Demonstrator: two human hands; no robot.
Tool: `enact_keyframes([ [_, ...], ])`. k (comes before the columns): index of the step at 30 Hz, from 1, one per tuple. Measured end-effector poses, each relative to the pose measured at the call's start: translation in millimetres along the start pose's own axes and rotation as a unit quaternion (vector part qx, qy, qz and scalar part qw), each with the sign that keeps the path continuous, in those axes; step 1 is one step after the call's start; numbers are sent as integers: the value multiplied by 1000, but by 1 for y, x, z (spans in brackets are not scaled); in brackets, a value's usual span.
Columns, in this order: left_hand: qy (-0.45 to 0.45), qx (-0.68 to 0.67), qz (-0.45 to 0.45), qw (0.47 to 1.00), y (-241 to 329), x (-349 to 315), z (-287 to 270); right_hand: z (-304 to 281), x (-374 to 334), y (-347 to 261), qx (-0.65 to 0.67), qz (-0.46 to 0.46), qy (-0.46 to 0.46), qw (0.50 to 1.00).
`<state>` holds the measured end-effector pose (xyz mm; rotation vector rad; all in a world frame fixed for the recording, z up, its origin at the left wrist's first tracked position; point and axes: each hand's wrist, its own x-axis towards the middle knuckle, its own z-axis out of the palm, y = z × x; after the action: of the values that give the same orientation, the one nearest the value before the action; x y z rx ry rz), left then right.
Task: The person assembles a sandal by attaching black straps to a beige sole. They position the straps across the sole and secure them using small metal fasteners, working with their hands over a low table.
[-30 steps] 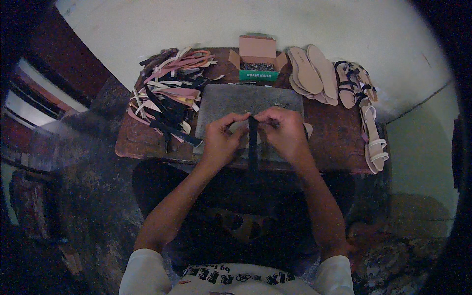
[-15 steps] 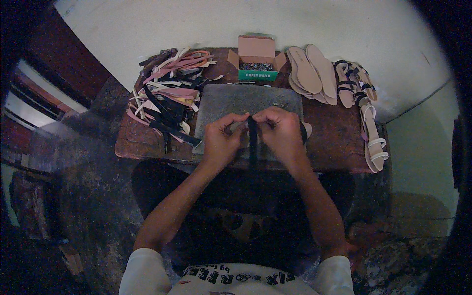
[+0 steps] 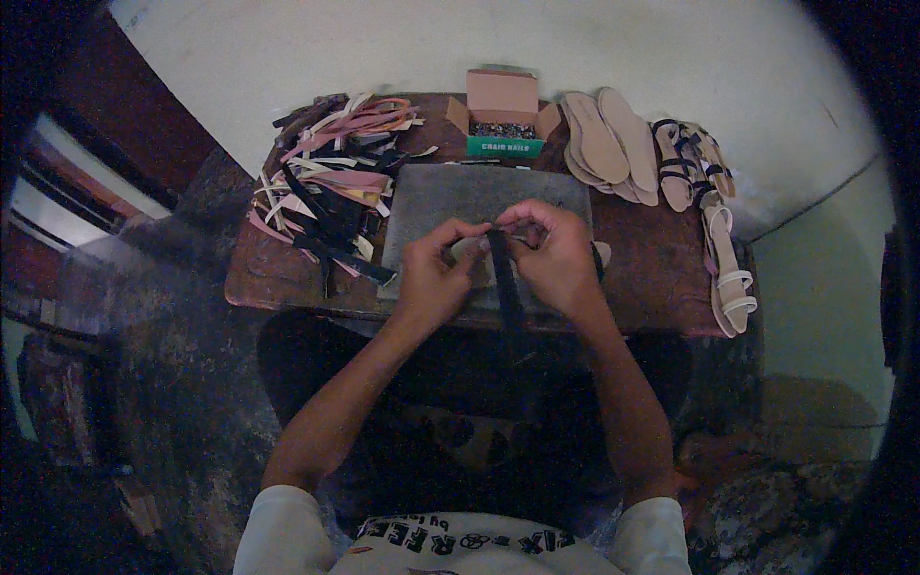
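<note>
A black strap hangs down from between my two hands, its upper end pinched at the fingertips. My left hand grips it from the left with thumb and index finger. From the other side my right hand holds the same end, fingers curled close. Both hands are over a grey square pad on the wooden table. Partly hidden behind my right hand is a beige sandal sole with a dark strap, lying on the pad's right edge.
Loose straps in black, white and pink are heaped at the table's left. An open green box of small nails stands at the back. Right of it lie beige soles, black-strapped sandals and a white-strapped sandal. A wall rises behind.
The black strap's lower end has swung slightly right and now hangs at a slant. My right fingers have lifted and loosened a little; my left hand has barely moved.
</note>
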<state>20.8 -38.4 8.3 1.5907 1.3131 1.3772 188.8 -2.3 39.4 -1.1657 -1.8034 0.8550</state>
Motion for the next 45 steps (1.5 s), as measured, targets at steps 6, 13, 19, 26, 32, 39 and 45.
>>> enact_keyframes([
  [6,6,-21,-81,997,20,3,-1,-11,6,19,-2,-19,-36,999],
  [13,9,-17,-72,997,14,2,-4,-10,6,28,-46,-74,-37,995],
  [19,-15,-51,-106,993,9,1,-8,-7,-3,-2,-78,-24,-11,997],
  [26,-48,-82,-169,981,16,3,-10,-4,2,6,36,11,-16,999],
  [32,-90,-133,-212,964,17,4,-17,-1,3,9,51,41,-44,997],
  [39,-80,-158,-241,954,19,5,-17,-5,3,-10,-58,-79,90,991],
  [45,-44,-199,-272,940,19,7,-18,-13,-4,-25,80,-147,20,986],
])
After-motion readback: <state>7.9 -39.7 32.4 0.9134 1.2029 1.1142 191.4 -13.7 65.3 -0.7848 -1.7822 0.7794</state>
